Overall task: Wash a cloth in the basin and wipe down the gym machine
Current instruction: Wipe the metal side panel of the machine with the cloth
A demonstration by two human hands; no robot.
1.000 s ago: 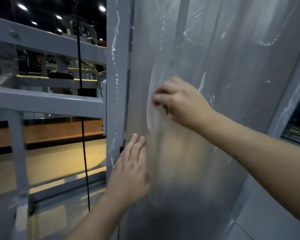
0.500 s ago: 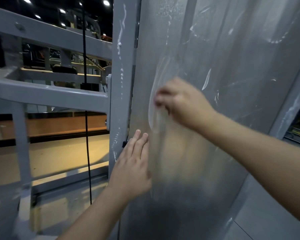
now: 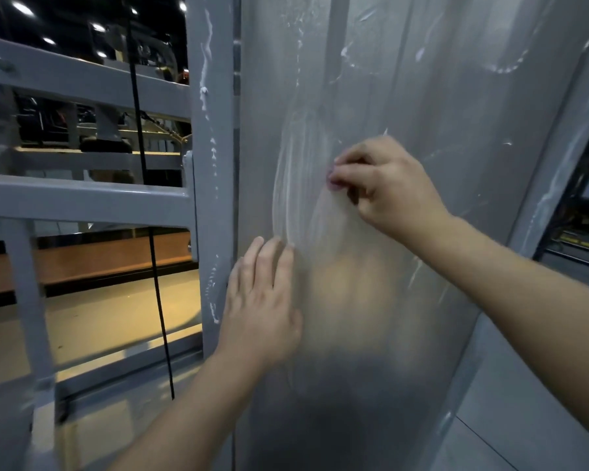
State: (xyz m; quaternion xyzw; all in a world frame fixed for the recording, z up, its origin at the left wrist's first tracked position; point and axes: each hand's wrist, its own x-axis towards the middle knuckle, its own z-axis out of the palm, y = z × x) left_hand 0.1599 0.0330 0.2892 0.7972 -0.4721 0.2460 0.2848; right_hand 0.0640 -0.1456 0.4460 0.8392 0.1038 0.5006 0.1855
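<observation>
The gym machine's translucent grey shield panel (image 3: 439, 96) fills the middle and right of the head view, streaked with white smears. My right hand (image 3: 385, 188) is at mid-height on the panel, with fingertips curled and pinching the edge of a thin clear film (image 3: 303, 198) that bulges off the surface. Below and to the left, my left hand (image 3: 262, 300) lies flat with straight fingers pressed on the panel beside the film's edge. No cloth or basin is in view.
A grey upright post (image 3: 213, 164) of the machine frame borders the panel on the left, joined by horizontal bars (image 3: 82, 198). A black cable (image 3: 157, 283) hangs behind them. Beyond are a lit floor (image 3: 116, 317) and other gym equipment in a dark hall.
My right hand has shifted slightly to the right while still pinching the film. My left hand has stayed pressed flat on the panel, edging up a little.
</observation>
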